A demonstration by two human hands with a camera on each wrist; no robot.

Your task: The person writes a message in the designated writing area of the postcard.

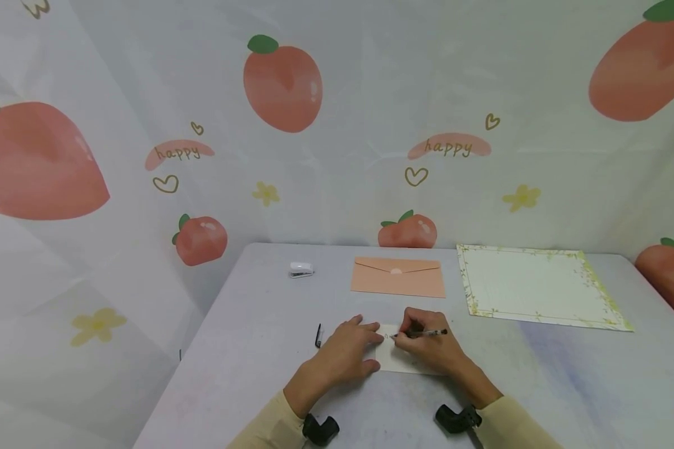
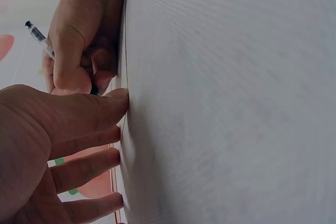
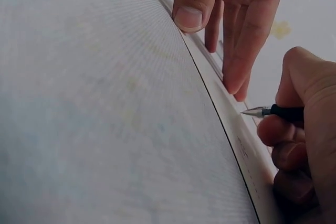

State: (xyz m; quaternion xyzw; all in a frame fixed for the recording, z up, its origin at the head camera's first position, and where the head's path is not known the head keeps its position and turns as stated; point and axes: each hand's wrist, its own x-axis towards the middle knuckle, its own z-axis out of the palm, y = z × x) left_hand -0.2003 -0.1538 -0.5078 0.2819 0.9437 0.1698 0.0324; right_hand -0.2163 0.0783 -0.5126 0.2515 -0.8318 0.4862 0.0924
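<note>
A small white card [image 1: 404,362] lies on the table, with a few dark handwritten marks near its upper left. My right hand [image 1: 431,340] pinches a pen [image 1: 429,333], its tip at the card's surface. In the right wrist view the pen's metal tip [image 3: 253,112] and dark grip show, and faint writing runs along the card [image 3: 236,129]. My left hand [image 1: 344,350] rests at the card's left edge, fingers spread and fairly straight, fingertips and thumb touching it. Left of that hand lies a black pen cap [image 1: 318,335].
Behind the hands lies a peach envelope [image 1: 397,284] with its flap side up. A white stapler [image 1: 301,269] stands at the back left. At the back right is a large white sheet [image 1: 539,284] with a floral border. A fruit-printed curtain [image 1: 342,168] hangs behind the table.
</note>
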